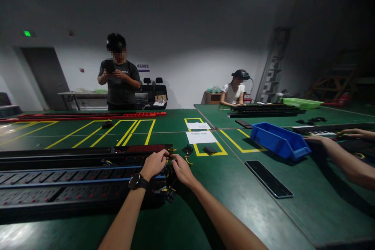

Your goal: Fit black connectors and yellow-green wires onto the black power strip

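Both hands met at the right end of a stack of long black power strips (73, 181) lying along the near left part of the green table (234, 203). The left hand (154, 163), a dark watch (137, 181) on its wrist, was curled with its fingertips drawn together on a small bundle of wires (171, 156) coming out of the strip's end; the right hand (180, 168) was likewise closed in a pinch on the same bundle, touching the left. Exactly which wire each finger gripped was too small to tell.

Those wires looked thin, soft and springy, easily bent and easily let slip, so they would be best taken close to where they leave the housing, between thumb and forefinger. The strips themselves looked rigid, long and fairly heavy; they would likely stay put under light pulling and would need a hold near the middle or at both ends to be shifted.

Just beyond the hands lay small black parts (187, 149) with yellow leads, beside white paper sheets (201, 136) inside yellow tape marks. Further right sat a blue bin (278, 140) and a flat dark panel (268, 178). A co-worker's arms (342, 156) reached in from the right edge toward another strip. Across the table lay red strips (88, 116); behind them a standing person (118, 74) held something up in both hands, and a seated person (234, 91) worked at the far right bench near a green tray (301, 103).
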The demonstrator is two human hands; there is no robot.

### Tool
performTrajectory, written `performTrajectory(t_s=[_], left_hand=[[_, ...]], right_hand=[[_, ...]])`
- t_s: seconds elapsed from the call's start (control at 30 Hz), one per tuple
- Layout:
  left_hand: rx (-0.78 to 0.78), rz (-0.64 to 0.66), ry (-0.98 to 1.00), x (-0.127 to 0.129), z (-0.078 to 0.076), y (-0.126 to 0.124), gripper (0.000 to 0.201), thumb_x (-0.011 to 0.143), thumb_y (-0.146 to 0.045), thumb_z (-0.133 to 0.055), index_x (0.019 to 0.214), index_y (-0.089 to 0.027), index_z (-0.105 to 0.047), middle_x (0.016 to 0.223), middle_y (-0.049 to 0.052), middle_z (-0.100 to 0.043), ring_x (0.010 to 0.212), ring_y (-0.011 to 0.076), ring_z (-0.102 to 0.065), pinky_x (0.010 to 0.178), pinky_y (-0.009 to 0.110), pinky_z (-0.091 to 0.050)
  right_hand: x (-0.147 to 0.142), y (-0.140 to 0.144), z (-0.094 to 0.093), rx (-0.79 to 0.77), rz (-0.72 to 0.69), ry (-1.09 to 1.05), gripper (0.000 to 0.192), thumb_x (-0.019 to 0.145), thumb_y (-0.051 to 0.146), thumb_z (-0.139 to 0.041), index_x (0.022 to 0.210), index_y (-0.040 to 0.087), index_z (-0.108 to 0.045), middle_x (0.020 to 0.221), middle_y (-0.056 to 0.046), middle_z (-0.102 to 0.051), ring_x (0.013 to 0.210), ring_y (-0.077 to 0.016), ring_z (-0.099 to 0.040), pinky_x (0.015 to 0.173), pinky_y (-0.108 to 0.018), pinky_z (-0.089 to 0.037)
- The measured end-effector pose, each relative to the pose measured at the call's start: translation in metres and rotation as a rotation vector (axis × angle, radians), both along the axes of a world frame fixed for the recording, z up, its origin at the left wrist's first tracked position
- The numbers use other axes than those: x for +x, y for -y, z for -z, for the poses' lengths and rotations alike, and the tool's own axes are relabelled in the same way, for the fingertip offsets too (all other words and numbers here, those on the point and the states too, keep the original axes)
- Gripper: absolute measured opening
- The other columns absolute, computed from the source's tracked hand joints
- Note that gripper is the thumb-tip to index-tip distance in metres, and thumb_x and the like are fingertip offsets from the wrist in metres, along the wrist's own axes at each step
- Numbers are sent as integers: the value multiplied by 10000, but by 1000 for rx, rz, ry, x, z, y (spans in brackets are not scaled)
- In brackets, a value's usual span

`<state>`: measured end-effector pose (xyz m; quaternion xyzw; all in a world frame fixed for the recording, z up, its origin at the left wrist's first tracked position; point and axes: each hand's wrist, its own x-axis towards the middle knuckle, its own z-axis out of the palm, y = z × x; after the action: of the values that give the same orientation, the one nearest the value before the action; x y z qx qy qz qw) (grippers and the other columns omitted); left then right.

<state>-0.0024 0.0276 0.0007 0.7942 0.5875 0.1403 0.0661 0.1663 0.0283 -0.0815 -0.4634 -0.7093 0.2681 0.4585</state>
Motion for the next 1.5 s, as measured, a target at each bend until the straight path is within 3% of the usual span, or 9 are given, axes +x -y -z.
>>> performTrajectory(t_s=[0.13, 0.27, 0.9, 1.27, 1.37, 1.5], left_hand=[[14, 60, 14, -3, 1, 1, 351, 986, -240, -445, 1198, -358, -700, 1136, 2, -783, 1061, 218, -727, 867, 282, -508], [12, 75, 42, -4, 2, 1, 350, 996, -246, -429, 1155, -328, -730, 1144, 8, -784, 1074, 207, -724, 889, 270, -508], [38, 72, -9, -1, 4, 4, 348, 991, -237, -433, 1186, -305, -713, 1154, 39, -780, 1097, 235, -721, 928, 322, -525], [59, 105, -10, -1, 5, 4, 340, 969, -184, -446, 1158, -271, -714, 1156, 62, -762, 1079, 228, -710, 906, 306, -523], [78, 106, 26, -3, 9, 0, 339, 957, -184, -459, 1149, -256, -729, 1185, 67, -745, 1091, 226, -699, 931, 308, -521], [88, 110, 48, -4, 12, -3, 337, 952, -182, -463, 1132, -262, -737, 1165, 54, -745, 1089, 219, -692, 965, 317, -515]], right_hand=[[-2, -2, 1, -6, 5, 32, 293, 999, 299, -437, 1202, 230, -637, 1183, -76, -716, 1105, -232, -656, 972, -362, -473], [-4, -1, 1, -6, 9, 40, 274, 1007, 332, -456, 1184, 239, -643, 1124, -61, -725, 1051, -229, -670, 928, -351, -485], [2, 4, 3, 24, -3, 19, 328, 1002, 386, -460, 1226, 209, -620, 1172, -107, -700, 1101, -256, -648, 1007, -405, -467], [0, 5, 5, 72, 6, 31, 308, 999, 348, -464, 1214, 207, -633, 1121, -85, -705, 1033, -231, -651, 958, -380, -484], [-1, 5, 1, 127, 61, 20, 304, 992, 343, -465, 1185, 198, -650, 1149, -101, -691, 1087, -237, -636, 985, -382, -476], [17, 1, -22, 175, 227, 51, 360, 997, 405, -435, 1169, 194, -670, 1066, -102, -702, 958, -238, -650, 902, -364, -486]])
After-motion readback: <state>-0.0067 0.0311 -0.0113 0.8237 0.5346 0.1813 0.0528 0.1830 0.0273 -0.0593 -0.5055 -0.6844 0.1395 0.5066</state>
